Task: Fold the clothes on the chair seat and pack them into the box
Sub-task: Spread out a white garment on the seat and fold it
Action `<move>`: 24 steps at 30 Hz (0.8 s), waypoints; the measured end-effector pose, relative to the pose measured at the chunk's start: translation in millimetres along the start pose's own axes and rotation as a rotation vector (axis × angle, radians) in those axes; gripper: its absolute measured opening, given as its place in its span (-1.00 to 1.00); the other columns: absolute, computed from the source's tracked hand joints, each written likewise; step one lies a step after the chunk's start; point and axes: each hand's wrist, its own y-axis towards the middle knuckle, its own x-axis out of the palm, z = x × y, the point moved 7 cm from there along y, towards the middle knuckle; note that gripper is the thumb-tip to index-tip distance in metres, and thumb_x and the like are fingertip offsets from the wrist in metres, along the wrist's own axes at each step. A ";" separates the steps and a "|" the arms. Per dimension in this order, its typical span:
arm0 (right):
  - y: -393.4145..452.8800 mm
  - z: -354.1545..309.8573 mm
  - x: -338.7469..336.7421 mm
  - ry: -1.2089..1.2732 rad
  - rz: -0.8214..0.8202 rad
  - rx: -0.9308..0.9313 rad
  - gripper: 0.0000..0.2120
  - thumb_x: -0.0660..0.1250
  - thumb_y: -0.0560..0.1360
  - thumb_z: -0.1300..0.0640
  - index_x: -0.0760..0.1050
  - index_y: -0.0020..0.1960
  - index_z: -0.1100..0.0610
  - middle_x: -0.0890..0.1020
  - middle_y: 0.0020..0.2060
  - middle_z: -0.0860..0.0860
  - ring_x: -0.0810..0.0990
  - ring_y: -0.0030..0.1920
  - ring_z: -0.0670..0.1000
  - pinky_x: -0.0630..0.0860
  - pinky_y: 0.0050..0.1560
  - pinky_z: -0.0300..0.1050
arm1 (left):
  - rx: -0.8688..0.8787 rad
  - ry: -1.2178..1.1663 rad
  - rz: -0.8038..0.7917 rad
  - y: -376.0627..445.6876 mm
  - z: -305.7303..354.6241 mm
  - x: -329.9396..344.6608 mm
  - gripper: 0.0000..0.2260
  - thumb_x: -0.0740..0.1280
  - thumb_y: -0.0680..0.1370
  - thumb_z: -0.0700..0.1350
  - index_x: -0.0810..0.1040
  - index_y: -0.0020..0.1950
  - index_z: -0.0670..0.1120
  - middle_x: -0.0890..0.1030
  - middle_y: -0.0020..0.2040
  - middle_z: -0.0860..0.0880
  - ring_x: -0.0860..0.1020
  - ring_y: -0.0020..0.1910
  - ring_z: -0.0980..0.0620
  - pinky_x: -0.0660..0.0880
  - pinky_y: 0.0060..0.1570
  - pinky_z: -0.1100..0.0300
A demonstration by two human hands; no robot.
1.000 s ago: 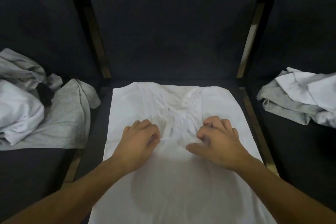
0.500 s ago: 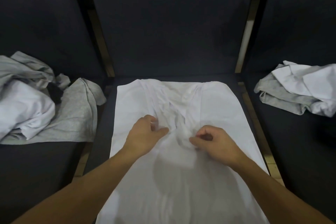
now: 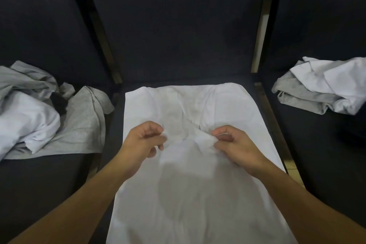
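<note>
On the middle seat (image 3: 111, 125), a white shirt (image 3: 188, 194) is lying flat with its sides folded inward, and both hands are working at its centre. The thin cloth is looking likely to slip from so small a pinch, and uneven pulling would be skewing the fold or dragging the shirt off the seat's front edge. The left hand (image 3: 142, 142) is curling round a bit of fabric; the right hand (image 3: 235, 144) is pinching a raised ridge between thumb and fingers. No box is showing near the seat.
</note>
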 end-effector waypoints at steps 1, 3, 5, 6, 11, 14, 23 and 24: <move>0.1 0.9 -0.9 0.047 0.009 0.020 -0.80 0.39 0.51 0.32 0.64 0.05 0.08 0.70 -0.14 0.00 0.53 -0.45 -0.19 0.40 -0.46 -0.37 | -0.073 -0.015 -0.032 -0.9 -5.8 1.4 -0.90 0.45 0.56 -0.26 0.61 0.03 -0.14 0.63 -0.18 -0.13 0.54 -0.26 -0.07 0.37 -0.36 0.14; 1.2 -0.2 -3.2 0.165 0.021 0.042 -0.77 0.38 0.52 0.32 0.66 0.08 0.06 0.63 -0.30 -0.03 0.45 -0.50 -0.12 0.32 -0.52 -0.34 | -0.215 -0.003 -0.082 -1.8 -18.2 3.4 -0.79 0.50 0.54 -0.13 0.59 0.14 -0.08 0.64 -0.07 -0.10 0.59 -0.23 -0.06 0.42 -0.34 0.12; 2.2 -2.3 -3.3 0.330 -0.002 0.063 -0.73 0.33 0.54 0.35 0.66 0.12 0.07 0.46 -0.42 -0.01 0.30 -0.47 -0.06 0.21 -0.54 -0.26 | -0.249 -0.013 -0.095 -2.8 -18.8 3.5 -0.84 0.51 0.54 -0.10 0.61 0.06 -0.08 0.61 -0.11 -0.06 0.58 -0.27 -0.03 0.41 -0.37 0.15; 2.5 -3.6 -2.8 0.409 -0.022 0.080 -0.70 0.30 0.55 0.38 0.65 0.14 0.08 0.40 -0.42 -0.01 0.26 -0.46 -0.06 0.16 -0.54 -0.24 | -0.241 -0.061 -0.094 -2.6 -17.3 2.7 -0.93 0.50 0.55 -0.13 0.63 -0.05 -0.07 0.59 -0.17 -0.04 0.56 -0.30 -0.02 0.37 -0.41 0.17; -2.3 -3.4 -7.7 0.448 -0.072 0.135 -0.73 0.23 0.53 0.40 0.64 0.05 0.16 0.32 -0.37 0.00 0.23 -0.43 -0.06 0.08 -0.50 -0.21 | -0.240 -0.437 -0.144 -8.6 -14.8 0.5 -0.68 0.32 0.64 -0.18 0.53 -0.31 0.02 0.55 -0.28 0.02 0.52 -0.33 -0.02 0.29 -0.52 0.23; -9.8 -2.0 -9.4 0.205 -0.111 0.126 -0.86 0.39 0.54 0.15 0.61 -0.19 0.12 0.32 -0.40 -0.03 0.24 -0.44 -0.05 0.12 -0.50 -0.23 | -0.232 -0.287 -0.166 -14.1 -22.7 -4.8 -0.76 0.37 0.62 -0.14 0.52 -0.26 -0.01 0.58 -0.20 -0.02 0.53 -0.30 -0.04 0.25 -0.45 0.20; -26.4 -15.3 -10.8 -0.297 -0.205 -0.027 -0.74 0.40 0.56 -0.02 0.71 -0.23 0.06 0.60 -0.41 -0.12 0.46 -0.39 -0.13 0.40 -0.32 -0.33 | -0.133 0.062 0.007 -23.2 -30.9 -25.3 -0.90 0.47 0.57 -0.10 0.73 -0.03 -0.12 0.68 -0.09 -0.13 0.58 -0.17 -0.06 0.45 -0.30 0.11; -25.0 -13.7 -12.1 -0.346 -0.208 -0.028 -0.74 0.40 0.56 -0.03 0.71 -0.23 0.05 0.63 -0.39 -0.12 0.48 -0.39 -0.15 0.43 -0.29 -0.32 | -0.142 0.156 0.006 -23.7 -35.9 -26.9 -0.88 0.47 0.57 -0.07 0.73 -0.01 -0.11 0.67 -0.05 -0.13 0.58 -0.18 -0.08 0.47 -0.29 0.11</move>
